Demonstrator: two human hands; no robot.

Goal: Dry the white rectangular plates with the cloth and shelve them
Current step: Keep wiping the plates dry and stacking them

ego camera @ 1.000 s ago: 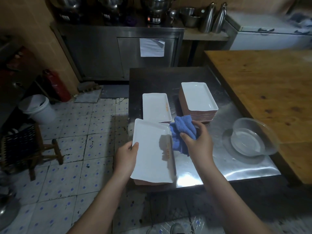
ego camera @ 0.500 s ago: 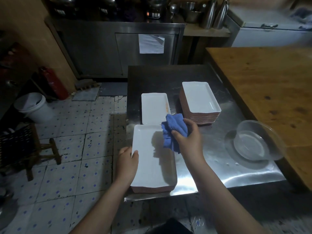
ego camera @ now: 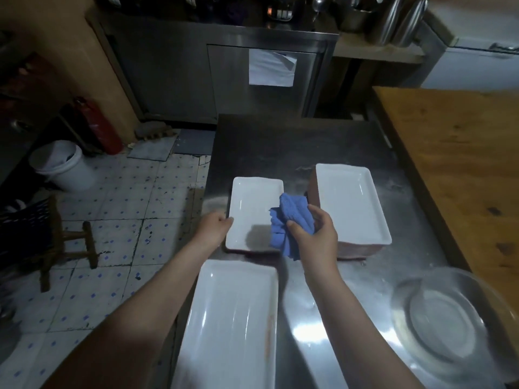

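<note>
Drying looks midway and nothing seems shelved yet: the left hand (ego camera: 213, 226) grips the rim of a plate (ego camera: 251, 204) near the left edge of the tabletop (ego camera: 280, 141), the right hand (ego camera: 321, 238) clutches the blue cloth (ego camera: 293, 217) over it, a second plate (ego camera: 233, 318) lies at the front edge, and a stack (ego camera: 351, 203) waits alongside.

Two single white plates: a near plate (ego camera: 233, 318) and a far plate (ego camera: 250, 209). One plate stack (ego camera: 351, 203) stands far right, its count unclear. One blue cloth (ego camera: 292, 209), one glass bowl (ego camera: 449, 329).
</note>
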